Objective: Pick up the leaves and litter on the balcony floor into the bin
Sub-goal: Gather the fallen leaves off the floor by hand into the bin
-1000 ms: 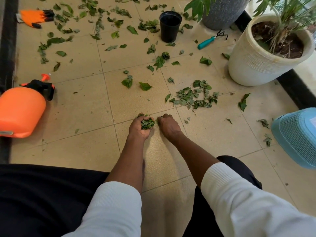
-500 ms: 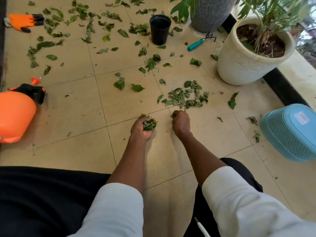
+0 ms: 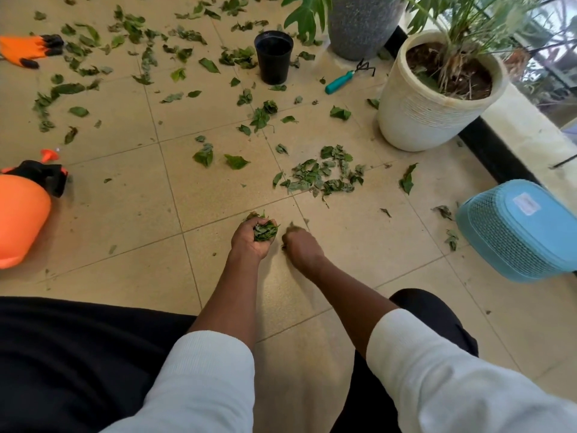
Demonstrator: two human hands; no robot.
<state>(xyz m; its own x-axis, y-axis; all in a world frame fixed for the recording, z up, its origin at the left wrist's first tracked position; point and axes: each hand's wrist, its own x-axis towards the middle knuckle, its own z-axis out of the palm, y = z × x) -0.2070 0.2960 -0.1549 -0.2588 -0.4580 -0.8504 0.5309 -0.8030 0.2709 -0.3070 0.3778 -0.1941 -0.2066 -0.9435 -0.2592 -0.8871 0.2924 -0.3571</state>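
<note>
Left hand cups a wad of leaves, right hand pinches floor scraps beside it; light, limp, best bunched.

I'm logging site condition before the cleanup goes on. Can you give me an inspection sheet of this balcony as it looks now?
Surface: beige tiled floor, strewn with green leaves.
Job's things: leaf pile ahead of the hands; scattered leaves further back; blue mesh bin on its side at right.
Clutter: orange sprayer, orange glove, black pot, teal hand rake.
Grippers: left hand grips a bunch of leaves; right hand curled at the floor, its hold unclear.
Cables: nothing seen.
Surroundings: white planter, grey planter, black kerb.
</note>
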